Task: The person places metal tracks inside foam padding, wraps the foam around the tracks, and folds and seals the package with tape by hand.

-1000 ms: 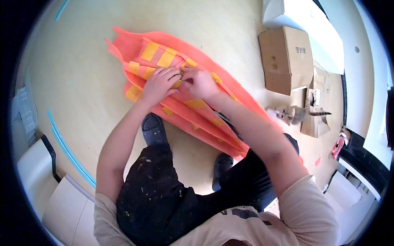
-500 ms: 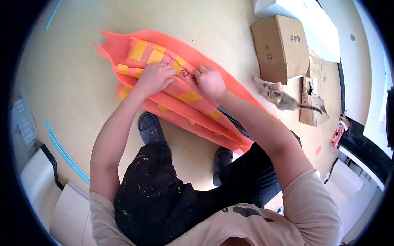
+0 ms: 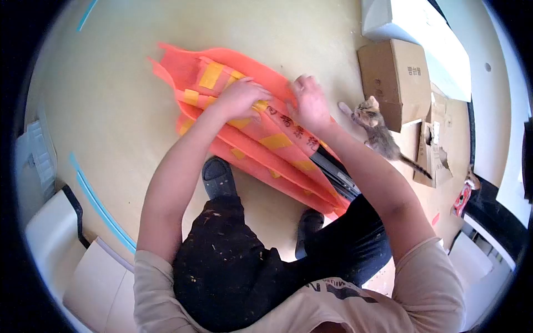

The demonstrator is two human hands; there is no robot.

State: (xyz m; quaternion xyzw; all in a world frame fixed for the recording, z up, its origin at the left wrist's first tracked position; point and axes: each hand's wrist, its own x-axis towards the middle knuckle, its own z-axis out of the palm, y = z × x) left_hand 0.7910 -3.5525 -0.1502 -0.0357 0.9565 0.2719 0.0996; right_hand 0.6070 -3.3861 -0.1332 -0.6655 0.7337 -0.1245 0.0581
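Two hands work at a soft orange wrap.
The orange wrap [image 3: 250, 145] is in front of the person, with one end by the right knee [image 3: 363, 225]. The left hand [image 3: 241, 100] touches the wrap by some yellow tape [image 3: 260, 105]. Its fingers bend over a fold, but I cannot tell if its grip pinches anything. The right hand [image 3: 312, 105] is by the far edge. It is blurry, so I cannot tell if its grip is spread or pressed together. A strip with dark writing [image 3: 297, 130] and long dark bars [image 3: 335, 173] show in the wrap. This looks like work on its open side. The wrap looks floppy, so moving a fold calls for a soft, sure hold. A kitten [image 3: 383, 133] is near a brown box [image 3: 397, 83].
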